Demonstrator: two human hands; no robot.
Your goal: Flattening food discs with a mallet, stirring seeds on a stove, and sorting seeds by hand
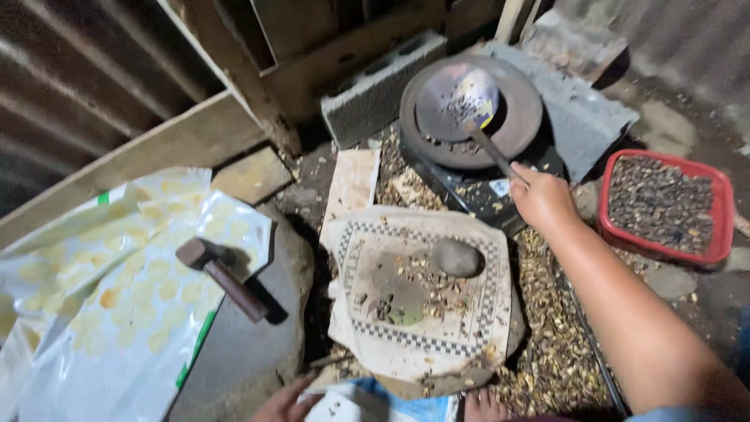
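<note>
The spatula is in my right hand: my fingers are wrapped tight around the end of its dark handle, and its broad, shiny blade lies in the round metal pan ahead of me, speckled with small dark bits. The pan sits low on the ground between two grey concrete blocks, one to its left and one to its right. Just right of my wrist stands a red plastic basin filled with dark nuts or seeds. My left hand is low at the bottom edge, resting by a large flat rock; only part of it shows, so I cannot tell whether it is curled or spread. In front of my foot lies a worn patterned tile with a checkered border, scattered with broken shell bits and bearing a smooth grey stone. Husks litter the ground around it. To the left, a hammer rests on a white and yellow plastic sack.
</note>
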